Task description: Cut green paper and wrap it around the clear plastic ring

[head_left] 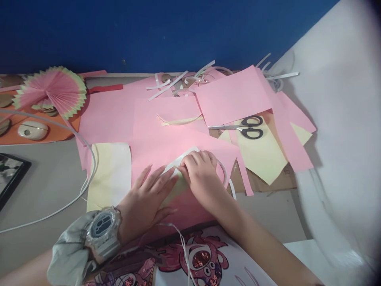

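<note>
My left hand [151,198] lies with its fingers spread flat on a pale yellow paper [172,194] over the pink sheets. A wristwatch and a grey scrunchie are on that wrist. My right hand [201,169] is closed, thumb and fingers pinching the far edge of the same paper, where a whitish strip [187,154] shows, perhaps a fold. The two hands nearly meet at this edge. Beneath them spreads the pink paper [149,131]. Black-handled scissors [248,128] lie beyond my right hand, on yellow and pink paper.
A pleated pink-and-green paper fan [53,91] is at the far left, near a white computer mouse [32,130]. A white cable [94,159] curves across the left side. White paper strips [168,85] litter the back. A dark-framed screen [12,176] sits at the left edge.
</note>
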`<state>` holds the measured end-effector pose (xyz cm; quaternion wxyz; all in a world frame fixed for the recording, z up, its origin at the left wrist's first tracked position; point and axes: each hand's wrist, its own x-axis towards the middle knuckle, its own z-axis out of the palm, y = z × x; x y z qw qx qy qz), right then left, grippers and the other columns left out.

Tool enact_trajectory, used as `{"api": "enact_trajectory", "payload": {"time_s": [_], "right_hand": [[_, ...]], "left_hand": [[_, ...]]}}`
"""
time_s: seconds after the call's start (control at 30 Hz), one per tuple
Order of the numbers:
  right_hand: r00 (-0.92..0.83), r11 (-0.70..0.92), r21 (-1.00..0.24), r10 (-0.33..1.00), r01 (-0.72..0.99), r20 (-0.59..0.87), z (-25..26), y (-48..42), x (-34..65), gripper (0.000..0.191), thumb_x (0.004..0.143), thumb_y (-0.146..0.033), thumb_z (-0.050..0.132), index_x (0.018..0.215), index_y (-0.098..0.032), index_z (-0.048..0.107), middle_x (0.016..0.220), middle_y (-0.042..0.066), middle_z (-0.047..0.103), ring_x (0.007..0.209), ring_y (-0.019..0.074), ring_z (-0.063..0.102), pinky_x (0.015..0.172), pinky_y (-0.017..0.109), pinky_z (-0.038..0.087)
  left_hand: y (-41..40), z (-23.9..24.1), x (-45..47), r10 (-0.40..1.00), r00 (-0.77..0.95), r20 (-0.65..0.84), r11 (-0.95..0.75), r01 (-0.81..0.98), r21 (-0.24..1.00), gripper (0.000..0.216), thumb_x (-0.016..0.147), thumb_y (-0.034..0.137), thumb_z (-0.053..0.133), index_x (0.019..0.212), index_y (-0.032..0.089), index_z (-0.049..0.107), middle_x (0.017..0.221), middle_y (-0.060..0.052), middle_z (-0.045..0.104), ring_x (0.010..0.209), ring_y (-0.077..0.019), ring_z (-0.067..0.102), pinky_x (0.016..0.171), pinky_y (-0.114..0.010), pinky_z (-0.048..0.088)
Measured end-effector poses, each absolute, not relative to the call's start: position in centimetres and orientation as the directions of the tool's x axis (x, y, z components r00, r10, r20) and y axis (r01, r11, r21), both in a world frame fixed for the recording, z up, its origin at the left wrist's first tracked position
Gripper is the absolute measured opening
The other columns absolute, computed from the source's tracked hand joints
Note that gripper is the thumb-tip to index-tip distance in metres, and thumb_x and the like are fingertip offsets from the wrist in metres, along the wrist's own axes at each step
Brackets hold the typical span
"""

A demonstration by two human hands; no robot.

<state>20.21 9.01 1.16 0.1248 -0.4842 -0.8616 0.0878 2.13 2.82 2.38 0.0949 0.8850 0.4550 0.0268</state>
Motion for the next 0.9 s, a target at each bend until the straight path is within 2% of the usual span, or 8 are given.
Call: {"api": "enact_trajectory", "payload": {"time_s": [0.3, 0.67, 0.9], "right_hand": [[-0.486, 0.502, -0.268, 0.864, 0.822, 0.128, 1.2, 8.9, 20.2, 0.011, 0.086, -0.016, 0.048, 0.076, -0.019, 0.048, 0.076, 0.002, 0.052, 0.077, 0.0185, 0.041, 0.079, 0.034, 0.031], [-0.487, 0.504, -0.287, 0.863, 0.815, 0.132, 1.2, 8.9, 20.2, 0.012, 0.086, -0.017, 0.049, 0.074, -0.019, 0.048, 0.076, 0.002, 0.051, 0.076, 0.0179, 0.041, 0.079, 0.033, 0.031], [-0.502, 0.519, -0.3, 0.854, 0.801, 0.135, 1.1, 9.1, 20.3, 0.012, 0.087, -0.019, 0.049, 0.074, -0.019, 0.049, 0.079, 0.003, 0.053, 0.075, 0.0175, 0.043, 0.079, 0.034, 0.032]], "left_hand": [[2.0, 1.0, 1.8, 0.836, 0.548, -0.023, -0.533, 0.821, 0.207, 0.069, 0.085, 0.056, 0.041, 0.142, 0.019, 0.029, 0.146, -0.004, 0.035, 0.133, -0.0271, 0.03, 0.115, -0.048, 0.011], [1.7, 1.6, 3.0, 0.887, 0.461, -0.03, -0.447, 0.872, 0.202, 0.07, 0.084, 0.06, 0.041, 0.14, 0.018, 0.034, 0.146, -0.004, 0.036, 0.133, -0.0261, 0.03, 0.114, -0.049, 0.004], [2.5, 2.4, 2.1, 0.827, 0.558, -0.071, -0.533, 0.817, 0.219, 0.076, 0.081, 0.064, 0.04, 0.14, 0.016, 0.033, 0.148, -0.007, 0.03, 0.134, -0.0298, 0.026, 0.113, -0.052, 0.008]]}}
